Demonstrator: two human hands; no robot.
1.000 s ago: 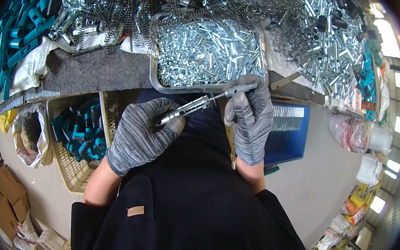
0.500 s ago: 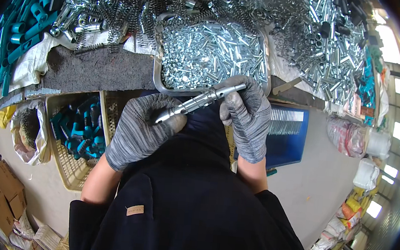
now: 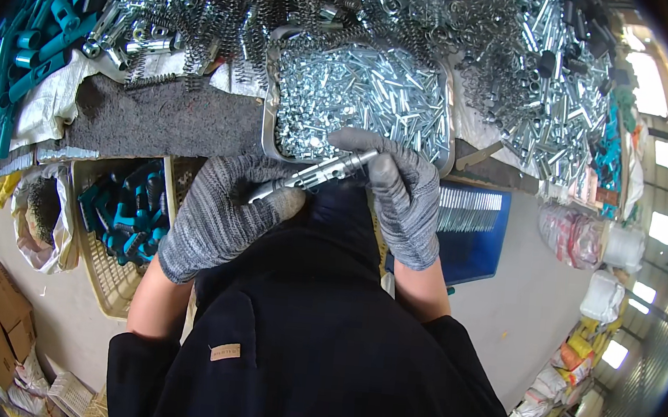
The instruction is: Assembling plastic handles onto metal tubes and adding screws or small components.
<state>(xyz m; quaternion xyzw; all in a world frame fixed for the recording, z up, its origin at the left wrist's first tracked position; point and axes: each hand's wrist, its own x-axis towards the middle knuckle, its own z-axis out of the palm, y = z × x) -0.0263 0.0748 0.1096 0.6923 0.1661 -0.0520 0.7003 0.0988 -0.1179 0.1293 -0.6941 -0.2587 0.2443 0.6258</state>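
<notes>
Left hand (image 3: 218,214): gloved, fingers curled around the lower end of a metal rod (image 3: 313,175), that end hidden.
Right hand (image 3: 403,195): gloved, pinching the rod's upper end.
Rod: tilted, just before the tray (image 3: 266,123) of small metal parts.
Beyond: springs (image 3: 232,9), tangled, indistinct.

The workbench (image 3: 504,172) carries a metal tray (image 3: 265,135) of small parts at twelve o'clock; grey felt mat (image 3: 159,118) at ten; loose springs (image 3: 233,1) beyond.
</notes>
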